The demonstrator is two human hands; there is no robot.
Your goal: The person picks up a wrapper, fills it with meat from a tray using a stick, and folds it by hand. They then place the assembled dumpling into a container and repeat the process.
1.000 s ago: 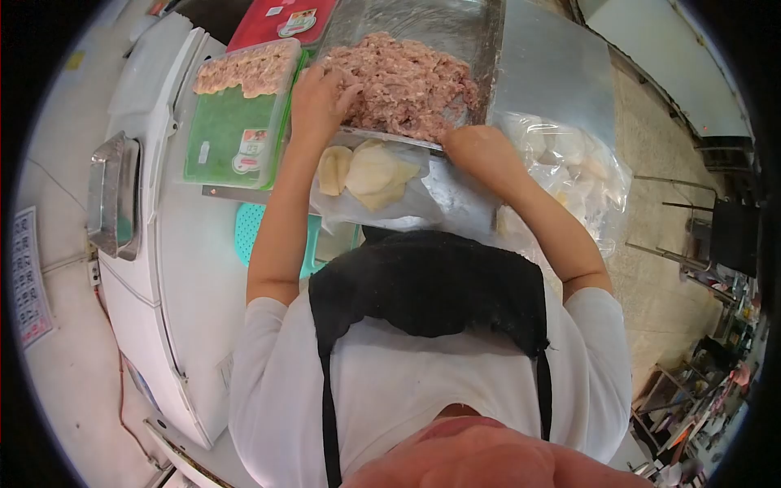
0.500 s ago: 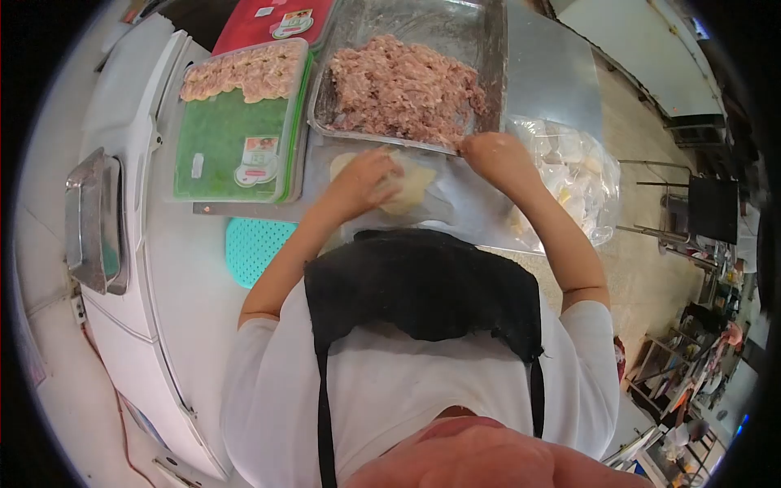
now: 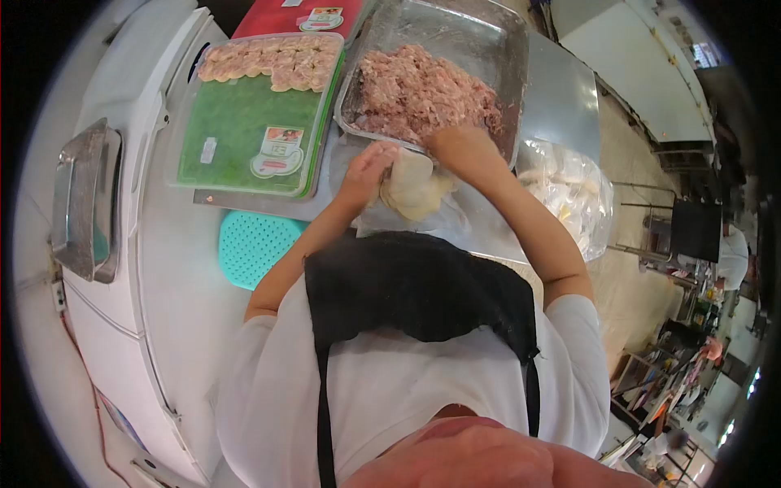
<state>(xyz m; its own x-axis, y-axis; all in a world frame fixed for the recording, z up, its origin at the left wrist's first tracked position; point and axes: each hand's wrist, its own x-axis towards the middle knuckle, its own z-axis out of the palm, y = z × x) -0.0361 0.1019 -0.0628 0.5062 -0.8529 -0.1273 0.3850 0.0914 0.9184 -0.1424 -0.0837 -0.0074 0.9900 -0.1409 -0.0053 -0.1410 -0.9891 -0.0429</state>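
Note:
My left hand [image 3: 372, 172] pinches the edge of a pale round dumpling wrapper [image 3: 412, 165], which is raised off a stack of wrappers [image 3: 411, 200]. The stack lies on clear plastic at the table's near side. My right hand [image 3: 464, 151] is curled closed at the near rim of the metal tray [image 3: 521, 81], right of the raised wrapper. Whatever its fingers hold is hidden behind the back of the hand. Inside the tray sits a mound of pink ground meat [image 3: 427, 91].
To the left, a green-based plastic container [image 3: 244, 130] carries rows of filled dumplings [image 3: 277, 63]. A red container [image 3: 281, 16] stands behind it. A clear plastic bag [image 3: 573, 191] lies at right, and a turquoise perforated basket [image 3: 252, 248] sits below the table edge.
My left hand has lifted a wrapper from the stack. My right hand has shifted left along the tray rim toward it. The whole view has tilted slightly.

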